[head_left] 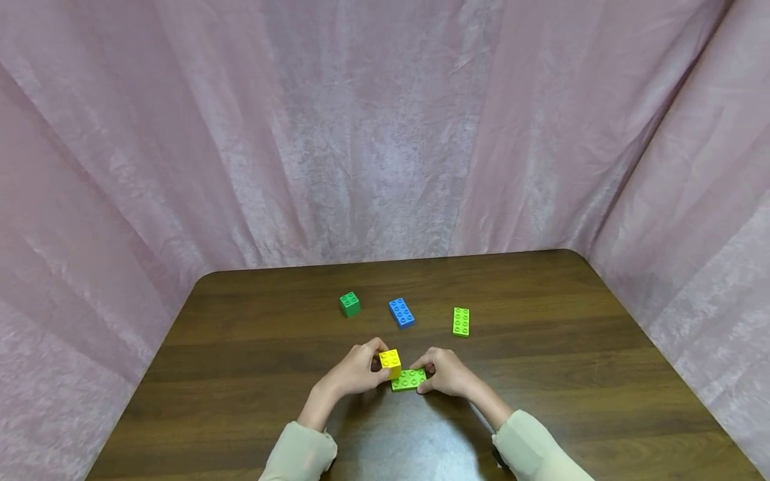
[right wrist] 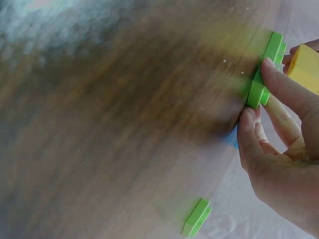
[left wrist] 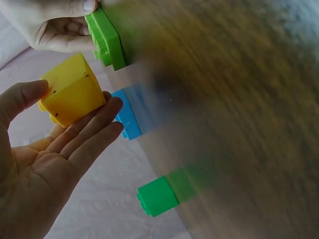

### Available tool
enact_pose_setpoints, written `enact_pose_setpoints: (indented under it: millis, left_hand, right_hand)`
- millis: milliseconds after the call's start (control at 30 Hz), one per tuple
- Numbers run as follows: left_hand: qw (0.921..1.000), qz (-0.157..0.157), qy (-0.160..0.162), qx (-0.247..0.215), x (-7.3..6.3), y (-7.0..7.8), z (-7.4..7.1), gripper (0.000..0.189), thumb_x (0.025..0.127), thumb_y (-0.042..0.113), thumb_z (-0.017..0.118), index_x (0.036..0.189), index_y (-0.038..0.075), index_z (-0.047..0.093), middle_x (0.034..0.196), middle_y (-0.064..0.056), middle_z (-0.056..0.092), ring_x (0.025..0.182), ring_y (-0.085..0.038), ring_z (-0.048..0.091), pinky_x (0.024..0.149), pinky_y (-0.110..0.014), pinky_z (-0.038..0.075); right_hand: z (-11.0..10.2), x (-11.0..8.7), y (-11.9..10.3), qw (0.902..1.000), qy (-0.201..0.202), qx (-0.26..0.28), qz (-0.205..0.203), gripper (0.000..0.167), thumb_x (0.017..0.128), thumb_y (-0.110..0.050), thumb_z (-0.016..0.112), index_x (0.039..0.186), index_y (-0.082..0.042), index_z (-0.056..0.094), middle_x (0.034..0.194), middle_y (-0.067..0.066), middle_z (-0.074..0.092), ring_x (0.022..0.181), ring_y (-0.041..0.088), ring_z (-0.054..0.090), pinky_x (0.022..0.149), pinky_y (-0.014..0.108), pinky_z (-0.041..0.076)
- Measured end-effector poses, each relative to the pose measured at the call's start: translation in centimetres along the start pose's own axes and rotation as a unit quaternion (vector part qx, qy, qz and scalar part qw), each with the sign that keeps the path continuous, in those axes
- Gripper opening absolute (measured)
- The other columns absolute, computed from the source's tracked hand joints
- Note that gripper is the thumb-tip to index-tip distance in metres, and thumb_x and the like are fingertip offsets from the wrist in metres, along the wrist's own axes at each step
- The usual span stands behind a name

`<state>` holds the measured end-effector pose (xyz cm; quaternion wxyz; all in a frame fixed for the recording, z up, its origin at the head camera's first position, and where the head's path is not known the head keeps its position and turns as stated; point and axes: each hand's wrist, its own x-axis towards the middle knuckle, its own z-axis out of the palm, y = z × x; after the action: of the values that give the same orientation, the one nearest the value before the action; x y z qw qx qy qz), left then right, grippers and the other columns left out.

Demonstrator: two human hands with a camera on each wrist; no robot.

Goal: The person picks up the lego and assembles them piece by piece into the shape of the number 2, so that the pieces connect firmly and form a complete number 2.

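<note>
My left hand (head_left: 359, 369) pinches a square yellow toy brick (head_left: 390, 361) between thumb and fingers, its studs facing up. In the left wrist view the yellow brick (left wrist: 74, 91) is raised off the table. A flat light-green brick (head_left: 409, 380) with studs on top lies on the table just right of it. My right hand (head_left: 447, 373) grips that flat brick's right end; in the right wrist view the thumb is on the near side of the light-green brick (right wrist: 265, 72). Seen from the head, the yellow brick overlaps the flat brick's left end.
Farther back on the brown wooden table (head_left: 252, 361) are a green square brick (head_left: 350, 304), a blue brick (head_left: 402, 313) and a second flat light-green brick (head_left: 461, 322). Pink curtains (head_left: 373, 133) hang behind the table and along its sides.
</note>
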<state>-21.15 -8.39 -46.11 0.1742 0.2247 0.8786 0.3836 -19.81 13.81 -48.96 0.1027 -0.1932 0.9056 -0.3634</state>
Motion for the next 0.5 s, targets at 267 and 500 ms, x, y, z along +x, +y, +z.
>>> enact_pose_setpoints:
  millis: [267,500]
  left_hand:
    - [1.0,0.004,-0.009,0.002,0.22,-0.19,0.28,0.026,0.086,0.008,0.065,0.109,-0.001,0.056,0.097,-0.012,0.066,0.086,-0.02,0.057,0.079,-0.036,0.051]
    - [0.9999,0.006,-0.015,-0.005,0.48,-0.48,0.6,0.027,0.085,0.008,0.065,0.109,-0.002,0.057,0.098,-0.013,0.067,0.089,-0.021,0.059,0.081,-0.038,0.052]
  right_hand:
    - [-0.03,-0.06,-0.01,1.0,-0.002,0.001,0.004,0.035,0.07,-0.004,0.084,0.103,-0.001,0.074,0.089,0.007,0.063,0.08,0.016,0.053,0.068,0.022,0.044]
    - [0.14,0.06,0.12,1.0,0.0,0.001,0.005,0.034,0.07,-0.004,0.085,0.102,-0.001,0.074,0.09,0.008,0.063,0.08,0.015,0.053,0.068,0.022,0.044]
